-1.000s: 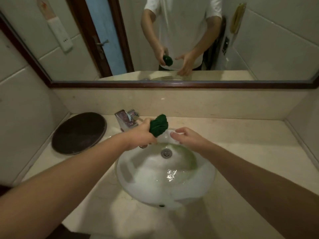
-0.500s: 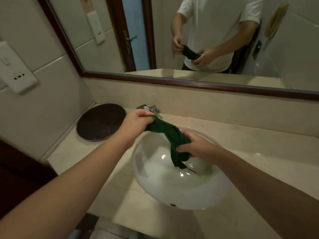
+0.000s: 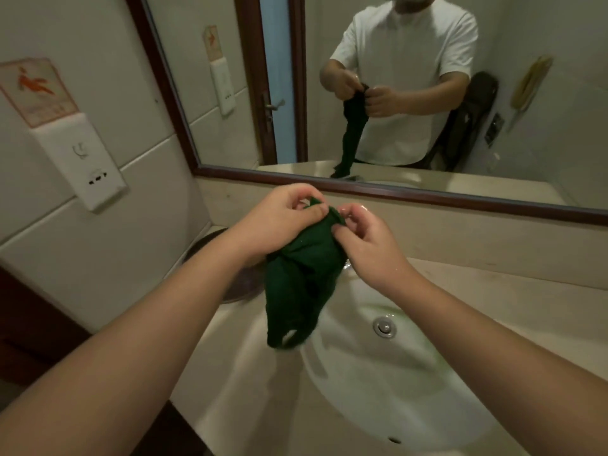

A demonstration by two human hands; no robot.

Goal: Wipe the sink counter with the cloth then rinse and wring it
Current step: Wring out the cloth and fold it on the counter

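A dark green cloth (image 3: 301, 278) hangs down above the left rim of the white sink basin (image 3: 378, 383). My left hand (image 3: 279, 222) pinches the cloth's top edge, and my right hand (image 3: 365, 240) pinches the same edge just to its right. Both hands are raised above the beige counter (image 3: 513, 301), close together. The cloth droops crumpled, its lower end over the basin's left side. The drain (image 3: 383, 327) shows in the basin's middle. The tap is hidden behind the cloth and hands.
A dark round tray (image 3: 210, 245) lies on the counter at the left, mostly hidden by my left arm. A framed mirror (image 3: 378, 189) runs along the back wall. A white wall socket (image 3: 79, 159) sits on the left wall.
The cloth went from a wrung ball in my left hand to stretched between both hands, and now hangs from its top edge. Both hands rose and came together; the view swung left.
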